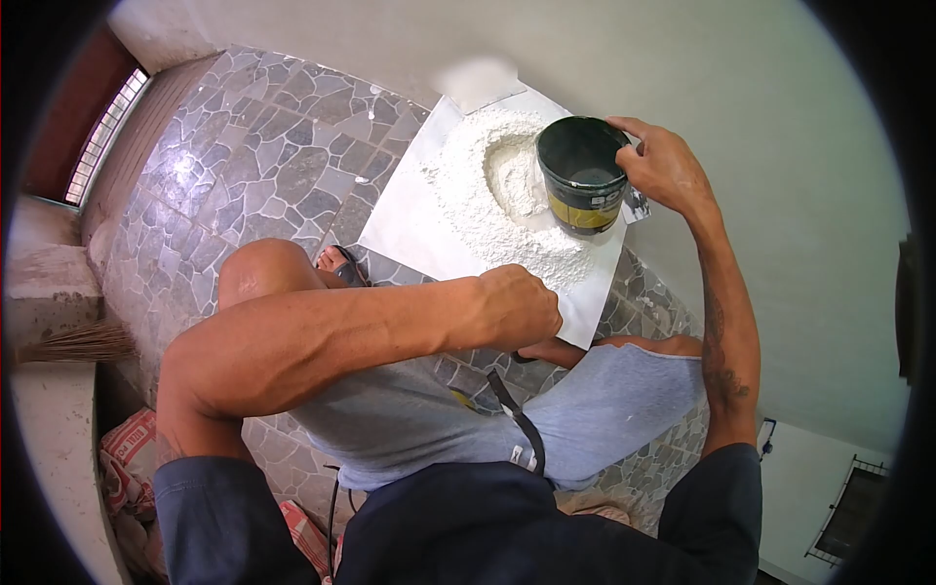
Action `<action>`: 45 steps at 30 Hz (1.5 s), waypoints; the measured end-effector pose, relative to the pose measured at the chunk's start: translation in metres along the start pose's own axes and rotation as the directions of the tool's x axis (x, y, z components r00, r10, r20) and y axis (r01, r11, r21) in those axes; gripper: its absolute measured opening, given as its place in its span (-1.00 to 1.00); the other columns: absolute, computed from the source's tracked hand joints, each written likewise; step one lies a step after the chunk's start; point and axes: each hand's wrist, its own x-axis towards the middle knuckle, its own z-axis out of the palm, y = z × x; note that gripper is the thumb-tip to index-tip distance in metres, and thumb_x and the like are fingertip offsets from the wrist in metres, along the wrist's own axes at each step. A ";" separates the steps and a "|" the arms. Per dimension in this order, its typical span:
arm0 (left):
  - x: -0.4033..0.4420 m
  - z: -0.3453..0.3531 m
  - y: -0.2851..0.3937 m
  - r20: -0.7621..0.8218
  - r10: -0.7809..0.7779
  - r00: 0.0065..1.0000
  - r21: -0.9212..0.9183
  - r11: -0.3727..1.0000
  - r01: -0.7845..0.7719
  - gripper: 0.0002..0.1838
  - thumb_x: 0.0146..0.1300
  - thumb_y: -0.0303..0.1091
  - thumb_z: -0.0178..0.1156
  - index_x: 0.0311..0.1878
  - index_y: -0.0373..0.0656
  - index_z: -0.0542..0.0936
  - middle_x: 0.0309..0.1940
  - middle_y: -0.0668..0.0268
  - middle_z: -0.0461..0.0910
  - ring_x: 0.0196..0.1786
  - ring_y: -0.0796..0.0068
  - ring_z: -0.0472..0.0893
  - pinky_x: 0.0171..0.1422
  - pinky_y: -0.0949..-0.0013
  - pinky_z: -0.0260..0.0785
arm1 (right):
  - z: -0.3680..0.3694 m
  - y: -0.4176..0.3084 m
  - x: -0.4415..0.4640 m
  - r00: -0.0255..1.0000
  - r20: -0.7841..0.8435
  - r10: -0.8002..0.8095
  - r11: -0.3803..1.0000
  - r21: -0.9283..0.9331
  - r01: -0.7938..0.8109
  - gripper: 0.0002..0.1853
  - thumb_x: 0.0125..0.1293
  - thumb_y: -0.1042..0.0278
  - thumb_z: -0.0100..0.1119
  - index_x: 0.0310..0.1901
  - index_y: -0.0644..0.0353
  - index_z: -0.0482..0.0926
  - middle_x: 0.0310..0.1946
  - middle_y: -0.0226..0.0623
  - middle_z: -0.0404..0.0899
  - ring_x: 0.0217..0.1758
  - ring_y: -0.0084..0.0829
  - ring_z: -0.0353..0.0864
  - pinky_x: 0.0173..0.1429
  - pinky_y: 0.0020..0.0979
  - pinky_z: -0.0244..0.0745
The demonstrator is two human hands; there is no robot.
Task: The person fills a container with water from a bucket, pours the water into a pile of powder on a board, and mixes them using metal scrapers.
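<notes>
My right hand (pixel 663 168) grips the rim of a dark plastic pail (pixel 583 195) with a yellow label band, thumb over the edge. The pail is upright above the right part of a heap of white powder (pixel 458 180), and its inside looks dark. A hollow is formed in the middle of the heap, with paler, smoother material in it. The powder lies on a white board (pixel 395 229) on the floor. Nearer my body, my left hand (pixel 522 307) is closed at the board's near edge. Its fingers face away, so what it holds, if anything, is hidden.
Grey stone-pattern flooring (pixel 283 146) surrounds the board, and a pale wall (pixel 741 127) rises behind it. A broom (pixel 78 343) juts out at left. Red-and-white bags (pixel 132 448) lie below it. My legs in grey shorts (pixel 595 419) flank the near side.
</notes>
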 end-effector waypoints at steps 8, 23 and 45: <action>0.001 0.004 0.002 0.020 -0.009 1.000 -0.021 1.000 0.010 -0.83 0.20 -0.42 0.15 -0.28 -0.26 0.70 -0.39 0.05 0.73 -0.21 0.09 0.77 -0.13 0.12 0.63 | -0.001 -0.003 0.001 1.000 0.022 0.003 1.000 -0.015 -0.002 -0.42 0.13 0.31 0.00 0.23 0.17 0.60 -0.01 0.07 0.70 0.01 -0.07 0.71 0.25 -0.21 0.52; 0.000 0.001 0.002 -0.020 -0.012 1.000 0.015 1.000 0.013 -0.84 0.20 -0.44 0.16 -0.28 -0.26 0.70 -0.38 0.05 0.74 -0.22 0.09 0.77 -0.14 0.14 0.63 | 0.008 0.011 0.014 0.995 -0.009 -0.103 0.994 -0.021 0.103 -0.37 0.08 0.31 0.02 0.27 0.10 0.61 -0.65 -0.26 0.46 -0.59 -0.45 0.43 -0.34 -0.29 0.42; -0.001 -0.002 0.000 -0.079 -0.016 0.997 0.023 1.000 0.018 -0.85 0.17 -0.45 0.18 -0.32 -0.29 0.69 -0.41 0.04 0.73 -0.24 0.09 0.78 -0.17 0.13 0.64 | -0.011 0.000 0.015 0.995 0.071 -0.063 0.996 -0.066 0.068 -0.41 0.09 0.36 0.03 0.23 0.20 0.61 0.07 0.09 0.67 0.13 -0.02 0.68 0.34 -0.19 0.48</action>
